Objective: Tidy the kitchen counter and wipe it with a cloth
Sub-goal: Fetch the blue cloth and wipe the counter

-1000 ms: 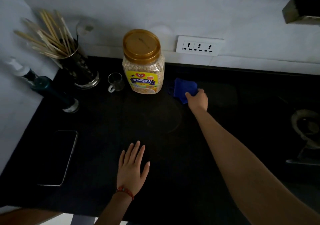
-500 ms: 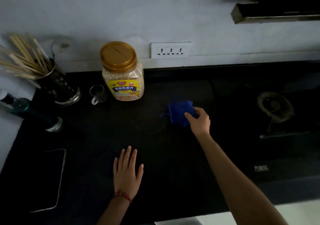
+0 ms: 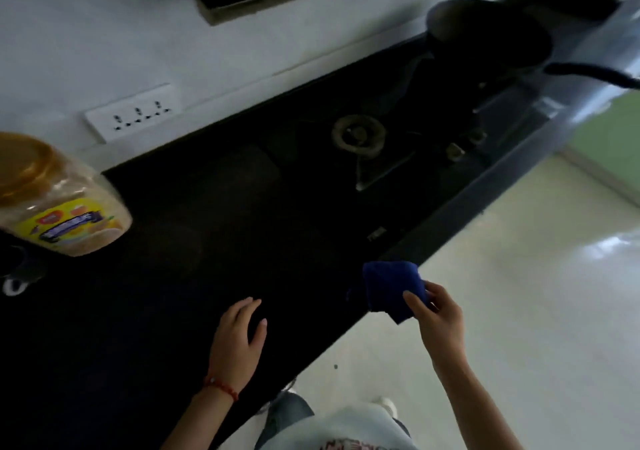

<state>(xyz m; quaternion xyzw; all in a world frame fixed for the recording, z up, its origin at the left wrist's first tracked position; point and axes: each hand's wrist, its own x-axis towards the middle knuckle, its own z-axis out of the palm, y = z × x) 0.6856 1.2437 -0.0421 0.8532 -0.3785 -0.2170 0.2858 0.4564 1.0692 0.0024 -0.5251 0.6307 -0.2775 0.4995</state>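
With the right hand [image 3: 438, 314] pinching the blue cloth [image 3: 391, 288] at the counter [image 3: 214, 227] edge and left hand [image 3: 239, 337] flat, fingers slightly spread, wiping is under way; next, probably sweep the cloth over unwiped counter beyond the fingertips.

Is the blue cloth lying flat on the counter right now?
No, the right hand pinches the blue cloth and holds it at the front edge of the black counter, partly over the floor.

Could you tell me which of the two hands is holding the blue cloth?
The right hand pinches the blue cloth at the counter's front edge; the left hand, wearing a red bracelet, rests flat and empty.
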